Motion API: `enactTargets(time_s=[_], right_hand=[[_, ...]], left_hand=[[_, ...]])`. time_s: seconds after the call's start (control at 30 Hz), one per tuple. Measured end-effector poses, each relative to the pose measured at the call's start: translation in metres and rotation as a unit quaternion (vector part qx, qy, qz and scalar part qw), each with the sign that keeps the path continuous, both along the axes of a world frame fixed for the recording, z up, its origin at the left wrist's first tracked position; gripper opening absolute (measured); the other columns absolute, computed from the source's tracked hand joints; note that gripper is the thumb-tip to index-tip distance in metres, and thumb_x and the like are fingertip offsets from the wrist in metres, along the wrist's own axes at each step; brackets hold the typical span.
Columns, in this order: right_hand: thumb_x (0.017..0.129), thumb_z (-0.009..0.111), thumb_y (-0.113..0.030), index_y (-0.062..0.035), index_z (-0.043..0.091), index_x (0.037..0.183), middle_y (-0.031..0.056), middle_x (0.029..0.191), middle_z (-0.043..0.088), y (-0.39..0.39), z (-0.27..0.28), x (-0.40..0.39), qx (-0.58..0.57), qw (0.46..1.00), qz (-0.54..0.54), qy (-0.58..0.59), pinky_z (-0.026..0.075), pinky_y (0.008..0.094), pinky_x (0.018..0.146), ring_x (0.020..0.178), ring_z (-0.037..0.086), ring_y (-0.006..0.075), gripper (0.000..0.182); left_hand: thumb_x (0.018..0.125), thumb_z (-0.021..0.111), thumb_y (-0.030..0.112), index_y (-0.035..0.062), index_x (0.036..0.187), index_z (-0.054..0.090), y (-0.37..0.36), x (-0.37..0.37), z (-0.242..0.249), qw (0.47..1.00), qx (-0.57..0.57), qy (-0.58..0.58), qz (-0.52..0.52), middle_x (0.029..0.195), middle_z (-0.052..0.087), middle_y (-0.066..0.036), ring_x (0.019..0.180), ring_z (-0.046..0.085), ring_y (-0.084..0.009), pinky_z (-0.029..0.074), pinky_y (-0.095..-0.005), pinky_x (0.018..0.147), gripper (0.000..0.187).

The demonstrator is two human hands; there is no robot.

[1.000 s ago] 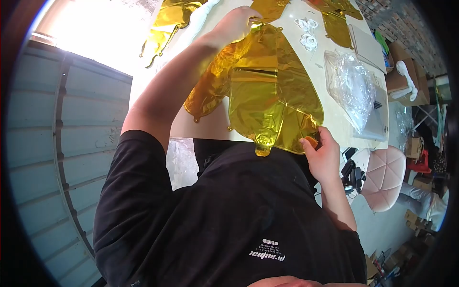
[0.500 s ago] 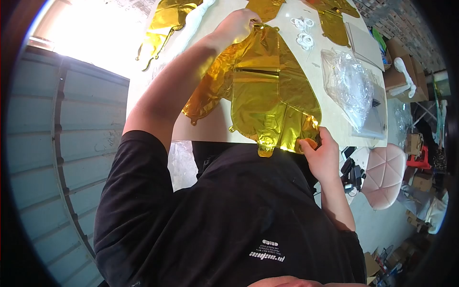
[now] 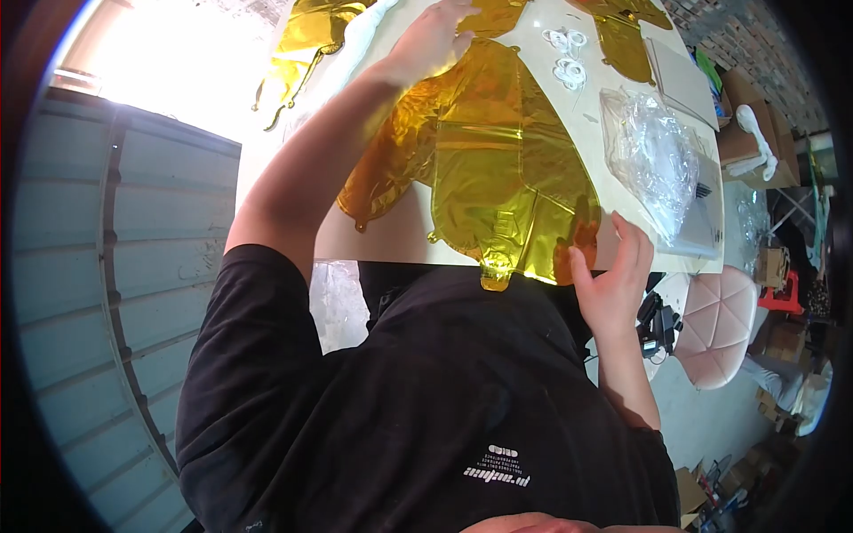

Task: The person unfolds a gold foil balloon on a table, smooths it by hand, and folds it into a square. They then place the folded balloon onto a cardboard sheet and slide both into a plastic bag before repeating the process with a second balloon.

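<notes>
A flat, uninflated gold foil balloon [image 3: 480,169] with small tabs lies on the table, its lower tab reaching past the near edge. My left hand [image 3: 434,40] is at its far end, fingers apart and overlapping another gold foil piece [image 3: 499,16] at the top of the view. Beside the balloon's lower right corner, my right hand [image 3: 615,282] is open, thumb and fingers spread, with the thumb tip right at the foil's edge.
White ribbon coils [image 3: 569,73] and a clear plastic bag [image 3: 653,155] lie on the right of the table [image 3: 378,240]. More gold foil [image 3: 324,35] is at the far left, and another piece [image 3: 622,49] at the far right. A pink padded chair [image 3: 715,324] stands right of the table.
Both hands have let go of the balloon. My left hand has moved up toward the foil beyond it, and my right hand has opened away from the lower right corner.
</notes>
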State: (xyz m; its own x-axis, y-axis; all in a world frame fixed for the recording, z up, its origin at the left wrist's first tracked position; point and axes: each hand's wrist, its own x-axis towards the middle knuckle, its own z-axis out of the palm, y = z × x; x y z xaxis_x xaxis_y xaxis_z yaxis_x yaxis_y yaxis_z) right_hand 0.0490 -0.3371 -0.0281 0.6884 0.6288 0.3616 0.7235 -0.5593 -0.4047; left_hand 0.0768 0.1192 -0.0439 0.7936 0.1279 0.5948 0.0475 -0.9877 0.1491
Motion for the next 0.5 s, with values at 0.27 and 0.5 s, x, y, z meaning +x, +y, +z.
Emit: enactTargets(time_s=[0.27,0.5], right_hand=[[0.091,0.079,-0.007,0.0001,0.062,0.138,0.0204,0.155,0.059,0.000,-0.008,0.022,0.046,0.988,0.129,0.066,0.038,0.0525,0.128,0.154,0.047,0.0447,0.051],[0.093,0.068,0.000,0.0001,0.065,0.114,0.0196,0.121,0.072,0.001,0.003,0.011,0.165,0.966,0.183,0.076,0.049,0.0522,0.115,0.130,0.066,0.0434,0.021]], left_hand=[[0.112,0.058,0.027,0.0105,0.169,0.038,-0.001,-0.057,-0.012,0.973,-0.012,0.212,-0.094,0.182,0.026,-0.015,0.170,0.017,-0.0364,0.016,-0.0506,0.139,0.063],[0.103,0.067,0.016,0.0097,0.151,0.063,0.067,-0.100,0.010,0.993,-0.061,0.077,0.067,0.163,0.055,-0.017,0.150,0.052,-0.0362,0.040,-0.0462,0.127,0.049]])
